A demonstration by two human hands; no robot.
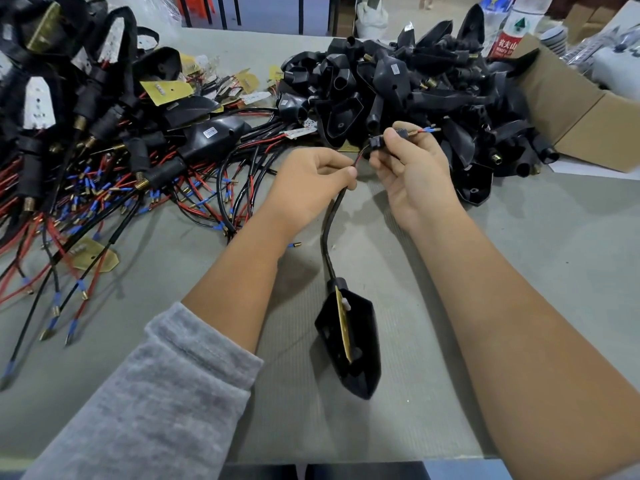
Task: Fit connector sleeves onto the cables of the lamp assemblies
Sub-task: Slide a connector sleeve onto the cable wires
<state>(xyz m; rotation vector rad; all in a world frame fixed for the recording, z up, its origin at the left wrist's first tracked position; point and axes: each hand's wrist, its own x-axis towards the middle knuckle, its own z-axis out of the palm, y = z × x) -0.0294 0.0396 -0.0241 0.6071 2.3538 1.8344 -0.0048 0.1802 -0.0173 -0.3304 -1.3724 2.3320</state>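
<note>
Above the middle of the worktop point(519, 271), the left hand point(311, 181) pinches a lamp's cable point(332, 216) while the right hand point(412, 168) grips a black sleeve point(374, 144) threaded on its wires. The lamp point(349, 341) hangs below, toward the near edge.

— What colours did the lamp point(349, 344) on the table point(519, 271) have?
— Black shell, with a yellow-gold board inside. Its cable point(332, 220) was black, and the wires point(424, 131) at the end were red and blue.
— And the table?
— Grey-green. The sleeve point(145, 393) was mottled grey, the box point(585, 112) brown, and the bottle point(509, 36) carried a red and white label.
</note>
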